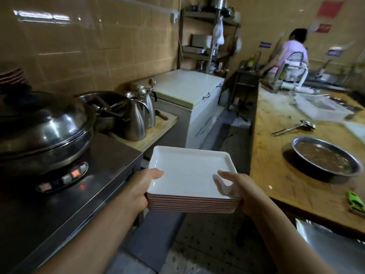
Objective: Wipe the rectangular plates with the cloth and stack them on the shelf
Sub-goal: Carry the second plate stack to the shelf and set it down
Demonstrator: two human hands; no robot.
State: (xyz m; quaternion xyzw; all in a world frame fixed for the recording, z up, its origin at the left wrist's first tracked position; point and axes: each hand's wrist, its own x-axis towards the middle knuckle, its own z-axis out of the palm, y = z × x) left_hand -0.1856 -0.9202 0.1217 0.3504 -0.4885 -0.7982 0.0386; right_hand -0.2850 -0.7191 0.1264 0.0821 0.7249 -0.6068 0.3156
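Nearest the camera, the left hand (138, 189) and the right hand (240, 191) each gripped an end of a stack of plates (190, 180), thumbs over the top rim and fingers curled beneath (probably so the pile stayed level while carried). The stack hung in the aisle, between the steel counter (110, 155) on the left and the wooden counter (276, 175) on the right, touching neither. The top plate looked white and mostly clean, with a faint orange smear near its front edge. No cloth was in view. Beyond, a lidded wok (43, 123) sat on a cooker, then two kettles (140, 113), a chest freezer (193, 95), and a metal shelf (207, 38) against the far wall, likely the destination.
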